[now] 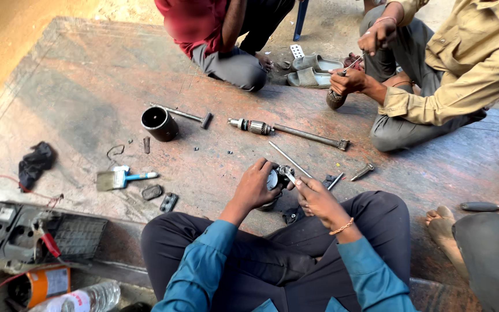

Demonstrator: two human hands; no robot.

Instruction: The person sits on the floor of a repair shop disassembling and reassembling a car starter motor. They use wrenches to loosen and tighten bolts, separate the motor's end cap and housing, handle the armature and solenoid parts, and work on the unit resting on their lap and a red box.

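A small round metal motor part (274, 180), dark and greasy, sits upright in my left hand (255, 188), my right hand (313, 199) just beside it.

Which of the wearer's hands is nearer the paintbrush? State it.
Left. The left hand grips the round metal part, on the side toward the paintbrush lying off to its left. The right hand is on the part's far side, holding a thin tool.

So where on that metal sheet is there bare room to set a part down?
Bare metal sheet lies beyond the black cylindrical housing, toward the far-left corner, and between the armature shaft and the paintbrush. It is crowded around the left hand and right hand, with rods and bolts.
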